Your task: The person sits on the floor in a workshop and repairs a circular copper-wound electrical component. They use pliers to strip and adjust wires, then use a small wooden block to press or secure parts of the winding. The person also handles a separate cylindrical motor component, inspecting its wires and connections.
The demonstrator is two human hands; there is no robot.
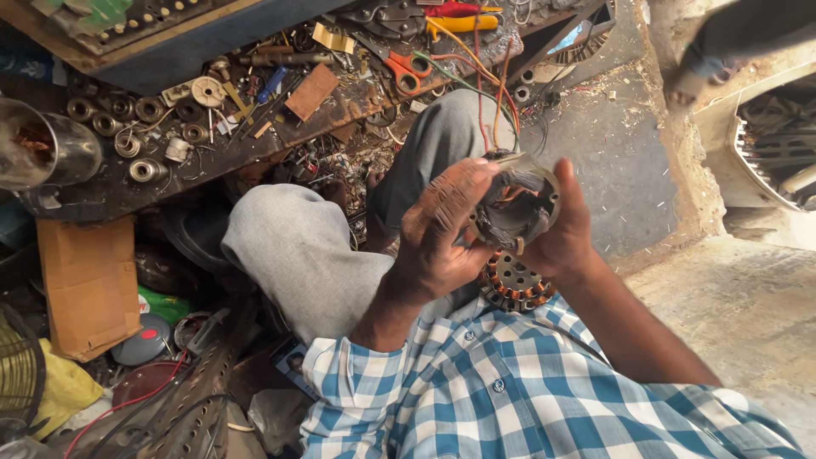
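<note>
While gripping the motor [514,204] up close, both hands closed round it: left hand [438,242] curled over the front, right hand [565,238] cupping the back. Could easily snag those wires [484,93] trailing above, or drop it onto the stator [510,285] just below.

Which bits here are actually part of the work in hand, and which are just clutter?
In hand:
- left hand and right hand, both with a grip on the round wound motor stator
- red, orange and green wires running to it
- second copper-wound stator on the lap

Lying about:
- orange-handled scissors
- row of metal bearings
- brown cardboard box
- shiny steel cup
</note>
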